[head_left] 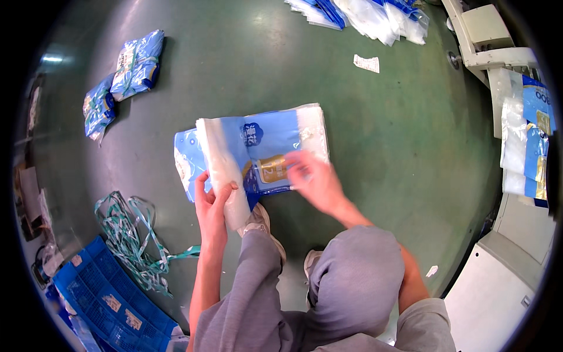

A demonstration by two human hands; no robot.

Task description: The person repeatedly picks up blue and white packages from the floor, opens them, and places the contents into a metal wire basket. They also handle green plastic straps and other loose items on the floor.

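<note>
A stack of printed plastic bags point(275, 138), light blue with white and clear ends, lies in front of my feet. Its left end is bent up into a whitish, translucent fold point(221, 158). My left hand point(212, 202) grips that fold, thumb on one side and fingers on the other. Over the right part of the stack hovers my right hand point(314, 179). Its fingers are smeared by motion, so whether they touch the bags I cannot tell. Part of the lower bags point(187, 158) shows to the left of the fold.
Two tied blue bundles point(136, 64) lie at the far left. Tangled green strapping point(132, 240) and a blue plastic crate point(105, 299) are at the near left. More bags point(381, 20) lie at the back. A paper slip point(367, 63) is on the floor. White machinery point(492, 276) lines the right.
</note>
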